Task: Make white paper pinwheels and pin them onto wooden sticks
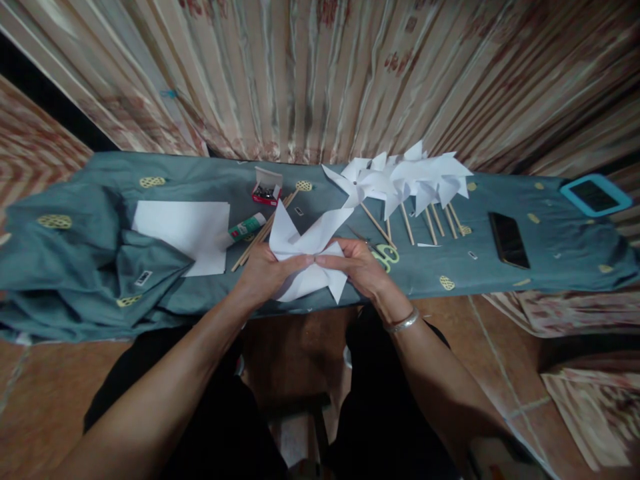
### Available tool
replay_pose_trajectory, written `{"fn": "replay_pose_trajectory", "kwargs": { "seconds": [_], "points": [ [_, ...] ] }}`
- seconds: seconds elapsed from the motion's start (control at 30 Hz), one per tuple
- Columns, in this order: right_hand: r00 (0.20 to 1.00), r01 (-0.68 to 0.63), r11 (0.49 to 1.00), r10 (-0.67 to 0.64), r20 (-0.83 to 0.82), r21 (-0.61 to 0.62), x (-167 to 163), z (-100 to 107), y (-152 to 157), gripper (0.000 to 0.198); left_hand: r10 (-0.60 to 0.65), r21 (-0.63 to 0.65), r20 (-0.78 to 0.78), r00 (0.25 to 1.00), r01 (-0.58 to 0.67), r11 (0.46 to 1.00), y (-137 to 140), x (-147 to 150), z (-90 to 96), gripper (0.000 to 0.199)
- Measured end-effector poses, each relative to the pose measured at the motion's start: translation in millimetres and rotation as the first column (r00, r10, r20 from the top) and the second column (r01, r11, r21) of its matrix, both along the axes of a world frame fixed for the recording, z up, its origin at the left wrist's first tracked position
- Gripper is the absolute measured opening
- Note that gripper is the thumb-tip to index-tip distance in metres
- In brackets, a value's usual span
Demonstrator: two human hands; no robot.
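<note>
Both hands hold a white paper pinwheel (310, 233) over the front edge of the cloth-covered table. My left hand (267, 270) grips its left side, with the thumb pressed at the centre. From the right, my right hand (363, 267) pinches it, its thumb meeting the other near the middle. The folded blades stick out above and below the thumbs; the fingers behind the paper are hidden. Close behind the right hand lie scissors with light green handles (386, 257). Wooden sticks (257, 237) and a green glue stick (247, 228) lie near the left hand.
Several finished pinwheels on sticks (400, 180) lie at the back right. A small red box of metal pins (267, 190) stands open behind the sticks. White paper sheets (183, 233) rest at left. A dark phone (509, 240) and a blue-framed device (595, 195) lie right. Curtains (320, 80) hang behind.
</note>
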State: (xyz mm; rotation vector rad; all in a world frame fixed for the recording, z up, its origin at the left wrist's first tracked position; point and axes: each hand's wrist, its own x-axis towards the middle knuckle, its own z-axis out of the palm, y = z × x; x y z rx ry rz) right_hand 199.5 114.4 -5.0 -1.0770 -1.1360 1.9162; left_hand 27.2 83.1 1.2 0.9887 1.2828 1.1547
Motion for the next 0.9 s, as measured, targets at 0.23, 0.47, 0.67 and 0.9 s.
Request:
{"fn": "replay_pose_trajectory", "kwargs": {
  "seconds": [0.23, 0.47, 0.67, 0.9],
  "points": [
    [1.000, 0.018, 1.000, -0.019, -0.011, -0.024, -0.6, -1.3, -0.6, 0.034, 0.004, -0.005, -0.016, 1.000, -0.004, 1.000, -0.2, 0.0, 0.3, 0.037],
    [0.999, 0.033, 0.999, -0.033, -0.009, -0.035, -0.1, -6.2, -0.6, 0.035, -0.008, 0.017, 0.001, 1.000, 0.008, 1.000, 0.0, 0.9, -0.4, 0.036],
    [0.998, 0.035, 0.998, -0.038, -0.048, -0.046, -1.0, -7.5, -0.7, 0.032, -0.029, 0.009, -0.017, 0.999, 0.029, 1.000, 0.4, 0.9, -1.2, 0.038],
    [0.997, 0.061, 0.997, -0.062, -0.040, -0.039, -2.6, -10.3, -1.7, 0.031, 0.008, -0.012, 0.012, 1.000, -0.007, 1.000, -0.8, 2.1, -3.7, 0.032]
  ]
}}
